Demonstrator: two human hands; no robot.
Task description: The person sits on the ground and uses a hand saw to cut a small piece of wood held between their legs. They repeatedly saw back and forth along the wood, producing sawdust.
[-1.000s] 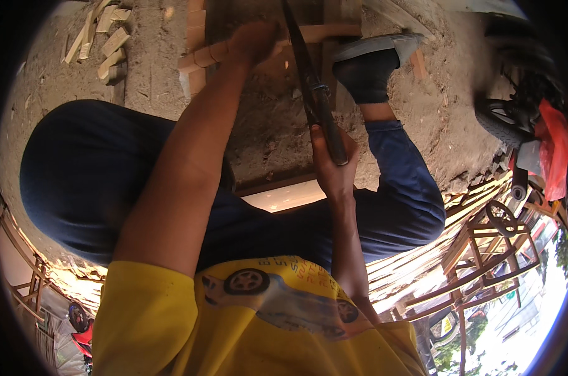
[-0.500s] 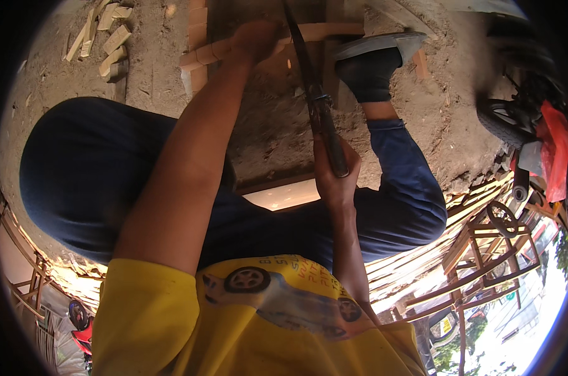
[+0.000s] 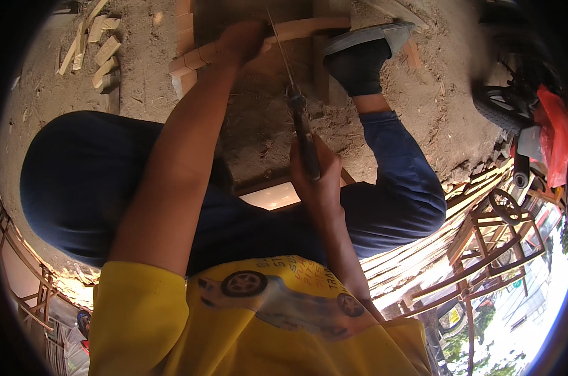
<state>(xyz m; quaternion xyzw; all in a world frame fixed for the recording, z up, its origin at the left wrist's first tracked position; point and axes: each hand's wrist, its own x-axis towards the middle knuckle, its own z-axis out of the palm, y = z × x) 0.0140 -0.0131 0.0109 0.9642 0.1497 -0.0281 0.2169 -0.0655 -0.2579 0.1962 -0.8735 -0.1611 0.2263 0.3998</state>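
My right hand (image 3: 318, 172) is closed around the dark handle of a handsaw (image 3: 298, 113). Its thin blade points away from me and crosses a long wooden strip (image 3: 309, 27), seen almost edge-on. On the strip, just left of the blade, my left hand (image 3: 243, 42) grips the wood; its fingers are partly hidden in shadow. My right foot, in a black sock and grey sandal (image 3: 400, 34), rests by the strip's right end. Whether the blade is in a cut cannot be made out.
Short wood offcuts (image 3: 107, 50) lie on the dirt ground at the far left. A motorbike wheel (image 3: 503, 109) and a red plastic bag (image 3: 552, 138) are at the right. Wooden frames (image 3: 491, 244) stand behind on the lower right. A pale board (image 3: 271, 197) lies near my lap.
My right hand and the saw handle have shifted left, and the blade has turned from its broad side to nearly edge-on. My left hand keeps its grip on the wooden strip.
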